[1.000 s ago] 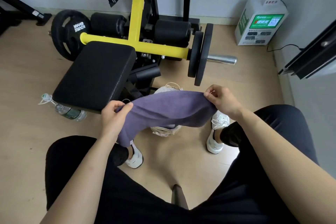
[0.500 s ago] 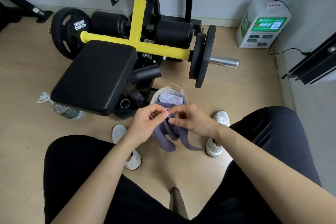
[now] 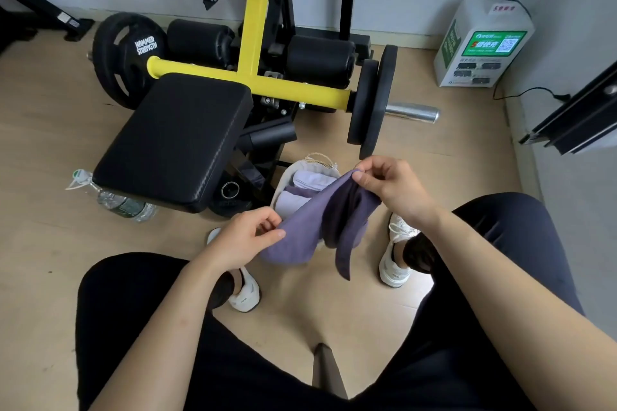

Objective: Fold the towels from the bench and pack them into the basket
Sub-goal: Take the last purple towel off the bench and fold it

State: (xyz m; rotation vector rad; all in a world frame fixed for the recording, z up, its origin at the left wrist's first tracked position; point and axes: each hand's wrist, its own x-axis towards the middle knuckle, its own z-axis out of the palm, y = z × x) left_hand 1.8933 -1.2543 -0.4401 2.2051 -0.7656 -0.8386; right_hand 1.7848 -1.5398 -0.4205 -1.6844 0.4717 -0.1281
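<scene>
A purple towel (image 3: 312,227) hangs folded between my hands, above the floor between my feet. My left hand (image 3: 245,237) pinches its lower left corner. My right hand (image 3: 389,185) pinches its upper right edge, and a loose flap dangles below. Behind the towel stands a small pale fabric basket (image 3: 283,183) with a rope handle; pale lilac towels (image 3: 312,181) lie folded inside it. The towel hides the basket's near half. The black padded bench (image 3: 173,140) to the left has nothing on it.
A yellow-framed weight machine (image 3: 253,43) with black plates stands behind the bench. A plastic water bottle (image 3: 117,202) lies on the floor under the bench's left edge. A white charging box (image 3: 480,47) sits at the back right wall. My white shoes (image 3: 395,260) flank the basket.
My hands met over the basket, doubling the stretched towel, then drew apart again. The towel is now held folded, my right hand higher than my left.
</scene>
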